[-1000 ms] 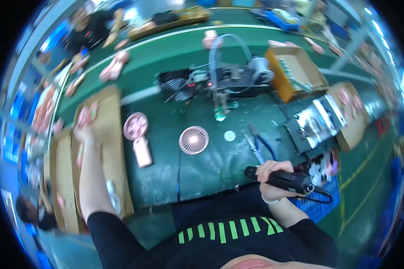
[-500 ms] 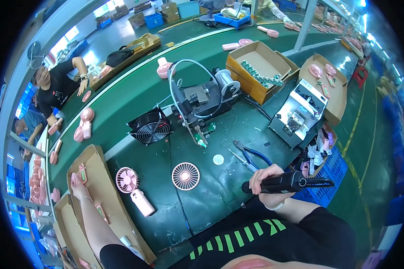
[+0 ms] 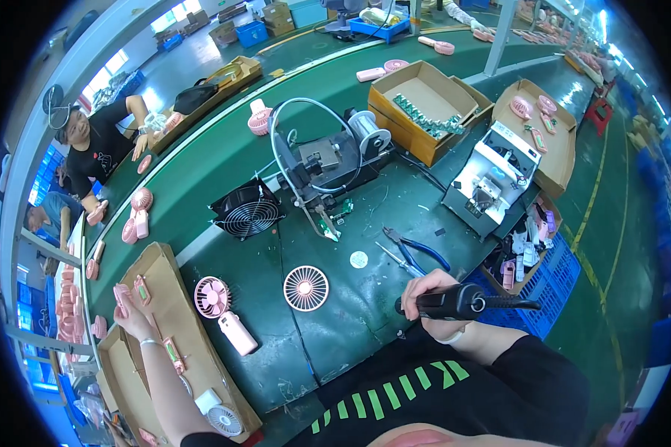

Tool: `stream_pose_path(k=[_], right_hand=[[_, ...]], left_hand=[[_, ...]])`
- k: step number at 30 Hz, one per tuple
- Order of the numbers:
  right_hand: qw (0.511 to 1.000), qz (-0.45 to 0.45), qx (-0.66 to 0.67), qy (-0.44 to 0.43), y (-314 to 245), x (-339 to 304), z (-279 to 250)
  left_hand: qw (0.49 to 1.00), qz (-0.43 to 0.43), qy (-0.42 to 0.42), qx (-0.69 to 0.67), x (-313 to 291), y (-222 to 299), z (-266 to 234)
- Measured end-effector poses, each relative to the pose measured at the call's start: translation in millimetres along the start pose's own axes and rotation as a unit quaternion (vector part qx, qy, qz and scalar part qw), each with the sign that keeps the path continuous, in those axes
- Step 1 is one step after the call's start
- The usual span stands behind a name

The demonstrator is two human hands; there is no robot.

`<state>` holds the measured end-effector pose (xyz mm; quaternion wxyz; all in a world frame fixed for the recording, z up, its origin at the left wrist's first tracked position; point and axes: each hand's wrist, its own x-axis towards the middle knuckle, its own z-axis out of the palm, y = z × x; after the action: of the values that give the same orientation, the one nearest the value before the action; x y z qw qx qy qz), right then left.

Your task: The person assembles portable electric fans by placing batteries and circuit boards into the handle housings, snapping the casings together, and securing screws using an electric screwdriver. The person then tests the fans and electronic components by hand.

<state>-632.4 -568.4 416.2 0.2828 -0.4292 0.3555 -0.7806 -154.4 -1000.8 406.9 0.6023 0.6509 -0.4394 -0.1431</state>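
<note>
In my right hand is a black electric screwdriver, held level above the near right of the bench, its cord trailing right. My left hand is over the cardboard tray at the left, fingers closed round a pink plastic part, partly covered by them. Beside that hand lies a pink piece with a green circuit board. On the bench rest an opened pink handheld fan, blades showing, and a round pink fan grille. Pliers and tweezers lie near my right hand.
A soldering machine with a wire spool stands mid-bench, next to a black cooling fan. At right are a white-and-black machine and a blue crate. Beyond runs a green conveyor carrying pink fans; a co-worker sits across it.
The pink part in my left hand shows more clearly at the tray's far edge. The screwdriver in my right hand has shifted slightly left. The co-worker's hand has moved a little.
</note>
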Motion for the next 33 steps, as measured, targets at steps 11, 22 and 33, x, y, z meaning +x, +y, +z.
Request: stream_pose_path(k=[11, 22, 33], right_hand=[[0.999, -0.032, 0.019, -0.022, 1.9, -3.5, -11.9], [0.922, 0.103, -0.371, 0.031, -33.8, -6.1, -56.2], [0.922, 0.262, 0.014, 0.285, -10.7, 23.6, -98.3]], left_hand=[[0.828, 0.178, -0.531, -0.001, -298.4, 172.8, -53.7], [0.728, 0.261, -0.627, 0.091, -391.2, 170.1, -71.3], [0.815, 0.152, -0.553, 0.085, -412.0, 163.3, -57.8]])
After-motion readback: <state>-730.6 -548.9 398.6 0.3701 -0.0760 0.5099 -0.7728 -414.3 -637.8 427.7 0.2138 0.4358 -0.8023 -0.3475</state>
